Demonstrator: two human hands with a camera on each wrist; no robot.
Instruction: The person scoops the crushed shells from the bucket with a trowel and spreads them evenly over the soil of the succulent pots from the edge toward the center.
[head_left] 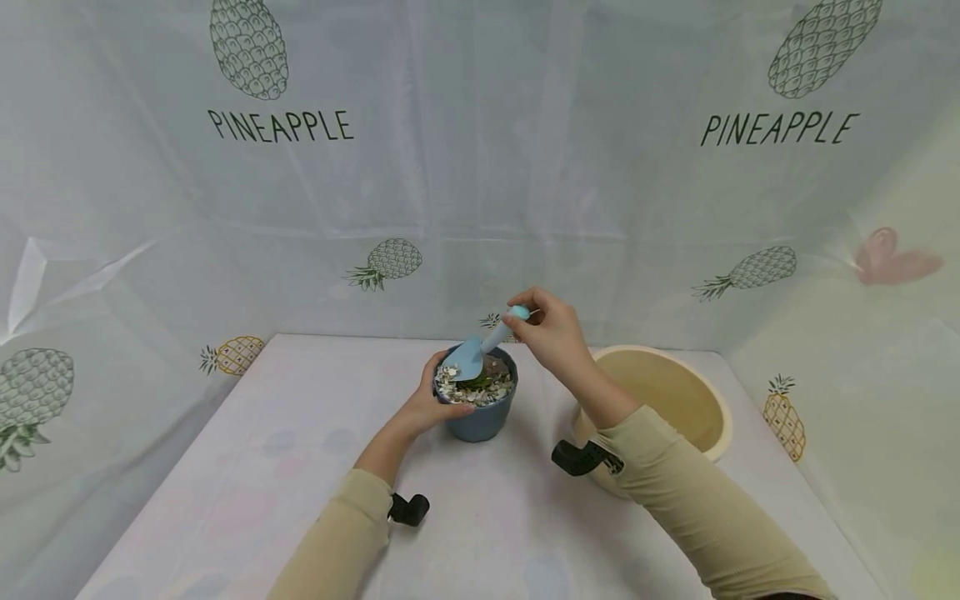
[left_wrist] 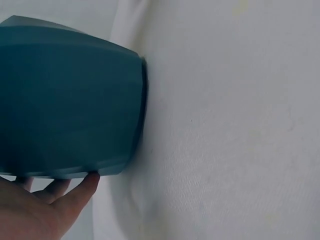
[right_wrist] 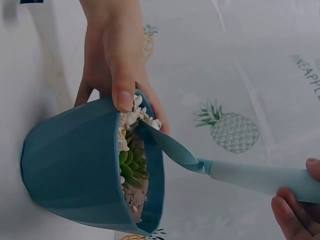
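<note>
A blue plastic pot stands on the table, holding a green succulent among white pebbles and brownish soil. My left hand grips the pot at its left side, thumb on the near rim and fingers around the far side. In my right hand the handle end of a light blue trowel is pinched between thumb and fingers. The trowel's blade dips inside the pot, its tip at the pebbles on the left, as the right wrist view shows. Only the pot's outer wall shows in the left wrist view.
Right of the pot, partly behind my right forearm, stands a large cream-coloured bucket. A pale cloth covers the table. Pineapple-printed curtain hangs close behind the table and along both sides.
</note>
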